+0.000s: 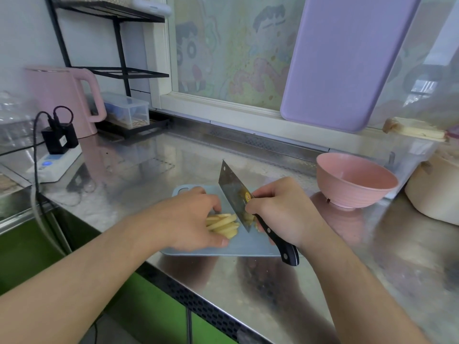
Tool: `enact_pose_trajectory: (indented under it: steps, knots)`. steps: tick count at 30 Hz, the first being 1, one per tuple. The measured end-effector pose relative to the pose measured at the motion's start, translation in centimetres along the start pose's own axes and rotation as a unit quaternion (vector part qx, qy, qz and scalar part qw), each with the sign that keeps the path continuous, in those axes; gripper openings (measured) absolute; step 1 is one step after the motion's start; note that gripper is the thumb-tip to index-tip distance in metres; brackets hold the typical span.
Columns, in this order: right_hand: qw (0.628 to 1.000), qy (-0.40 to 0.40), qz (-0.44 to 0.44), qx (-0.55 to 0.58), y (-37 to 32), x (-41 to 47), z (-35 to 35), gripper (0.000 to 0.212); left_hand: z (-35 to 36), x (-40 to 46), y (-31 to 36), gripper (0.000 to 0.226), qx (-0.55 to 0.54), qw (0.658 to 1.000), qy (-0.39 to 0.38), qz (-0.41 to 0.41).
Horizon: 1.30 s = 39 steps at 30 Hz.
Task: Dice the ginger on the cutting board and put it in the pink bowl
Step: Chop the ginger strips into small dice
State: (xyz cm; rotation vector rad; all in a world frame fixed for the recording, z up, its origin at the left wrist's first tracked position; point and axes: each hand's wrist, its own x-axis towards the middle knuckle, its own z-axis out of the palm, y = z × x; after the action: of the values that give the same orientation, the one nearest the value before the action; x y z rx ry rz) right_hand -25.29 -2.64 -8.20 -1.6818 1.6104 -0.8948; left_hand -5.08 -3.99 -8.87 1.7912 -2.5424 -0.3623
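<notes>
At frame centre we are clamping our left hand over the ginger on the cutting board, our right hand gripping the knife beside it, the pink bowl waiting at right.

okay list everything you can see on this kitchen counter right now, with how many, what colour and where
ginger sticks: one bunch, pale yellow, on the board
cutting board: one, light blue, counter front
cleaver: one, steel with black handle, edge down beside the ginger
pink bowl: one, right of the board
kettle: one, pink, back left
power strip: one, white, left
purple board: one, leaning on the window
left hand: holds the ginger
right hand: grips the cleaver
</notes>
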Motion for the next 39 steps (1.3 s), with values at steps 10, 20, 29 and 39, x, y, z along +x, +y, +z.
enact_pose_trajectory:
  steps: [10, 20, 29, 39]
  knots:
    - [1.000, 0.004, 0.003, 0.001, 0.1, 0.1, -0.3, 0.020, 0.5, 1.9, -0.1, 0.040, -0.022, 0.998, 0.060, 0.012]
    - [1.000, 0.005, 0.000, -0.007, 0.2, 0.2, -0.2, 0.017, 5.4, 1.4, -0.5, 0.051, -0.100, 0.969, 0.220, 0.047]
    - [1.000, 0.016, 0.003, -0.018, 0.3, 0.3, 0.5, 0.021, 5.3, 1.2, -0.5, 0.058, -0.114, 0.967, 0.224, 0.025]
    - [0.999, 0.023, -0.011, -0.024, 0.3, 0.1, 0.5, 0.025, 5.2, 0.8, -1.2, 0.044, -0.193, 0.940, 0.282, 0.013]
